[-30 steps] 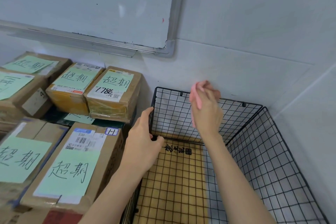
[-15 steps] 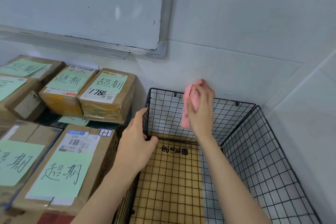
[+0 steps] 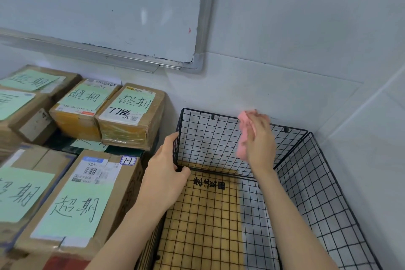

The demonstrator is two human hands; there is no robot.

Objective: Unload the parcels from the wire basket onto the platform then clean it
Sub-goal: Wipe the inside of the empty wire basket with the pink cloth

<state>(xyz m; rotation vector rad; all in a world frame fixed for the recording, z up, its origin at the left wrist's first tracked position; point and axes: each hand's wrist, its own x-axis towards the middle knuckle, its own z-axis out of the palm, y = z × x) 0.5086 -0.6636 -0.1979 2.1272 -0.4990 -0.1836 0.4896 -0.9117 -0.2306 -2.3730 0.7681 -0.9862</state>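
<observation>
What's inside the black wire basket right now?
No parcels show in the wire basket. The right hand reaches in, holding a pink cloth at the back panel. A yellow sheet shows through the mesh floor. The arms hide part of the bottom.

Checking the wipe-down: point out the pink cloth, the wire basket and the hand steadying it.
pink cloth [image 3: 243,136], head view, on its bunched middle.
wire basket [image 3: 210,138], head view, on the far mesh wall.
left hand [image 3: 166,173], head view, on the back of the hand.
</observation>
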